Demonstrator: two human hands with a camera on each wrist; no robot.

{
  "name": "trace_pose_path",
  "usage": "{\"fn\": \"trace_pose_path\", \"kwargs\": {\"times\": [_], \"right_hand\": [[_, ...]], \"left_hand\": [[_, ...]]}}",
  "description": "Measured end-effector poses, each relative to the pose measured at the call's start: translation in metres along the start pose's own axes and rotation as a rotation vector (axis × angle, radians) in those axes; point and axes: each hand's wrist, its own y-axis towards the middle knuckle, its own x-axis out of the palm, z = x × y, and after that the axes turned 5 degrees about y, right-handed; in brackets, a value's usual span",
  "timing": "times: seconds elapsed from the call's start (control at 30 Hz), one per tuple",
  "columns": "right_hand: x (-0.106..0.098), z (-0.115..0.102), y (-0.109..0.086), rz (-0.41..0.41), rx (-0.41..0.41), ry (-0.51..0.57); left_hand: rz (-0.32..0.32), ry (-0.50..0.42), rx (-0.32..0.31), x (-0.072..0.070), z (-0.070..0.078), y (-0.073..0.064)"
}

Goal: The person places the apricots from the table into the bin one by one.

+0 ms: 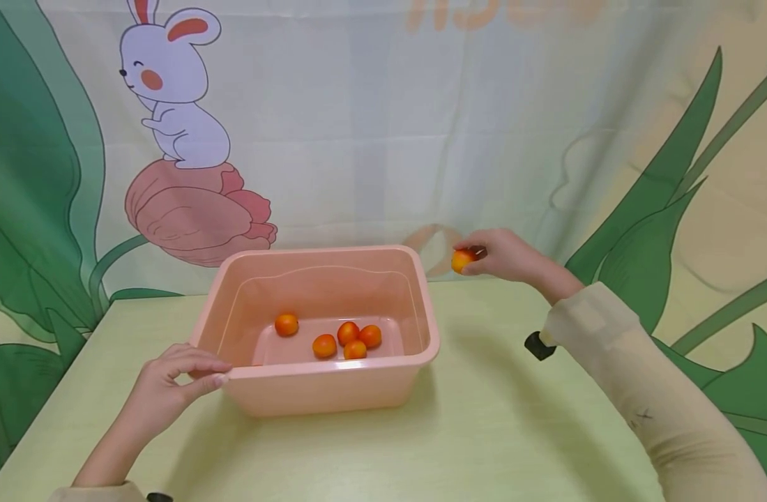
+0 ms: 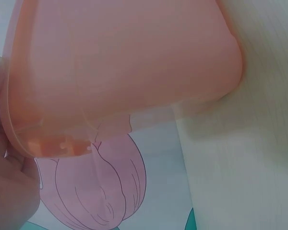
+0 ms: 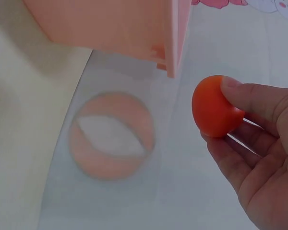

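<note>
My right hand pinches a small orange-red tomato between thumb and fingers. It is in the air just right of a pink plastic basin, about level with the rim. In the right wrist view the tomato looks smooth and round, with the thumb lying across its top. My left hand grips the basin's rim at the near left corner, thumb over the edge. Several tomatoes lie loose on the basin floor, most of them grouped right of the middle. The left wrist view shows the basin's outer wall up close.
The basin stands on a pale green-yellow table, near its back edge. Right behind hangs a printed cloth with a rabbit, a pink flower and green leaves. A small black object sits at the right sleeve's cuff.
</note>
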Motion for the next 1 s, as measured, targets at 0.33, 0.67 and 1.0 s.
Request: {"fn": "trace_pose_path", "kwargs": {"times": [0.33, 0.67, 1.0], "right_hand": [[0.002, -0.033, 0.020, -0.049, -0.085, -0.039], [0.005, -0.063, 0.037, -0.071, -0.100, -0.064], [0.017, -0.091, 0.056, -0.124, -0.110, -0.059]], "left_hand": [[-0.010, 0.008, -0.008, -0.001, 0.001, 0.001], [-0.009, 0.012, -0.002, -0.003, 0.000, 0.002], [-0.002, 0.009, -0.001, -0.002, -0.001, 0.002]]}}
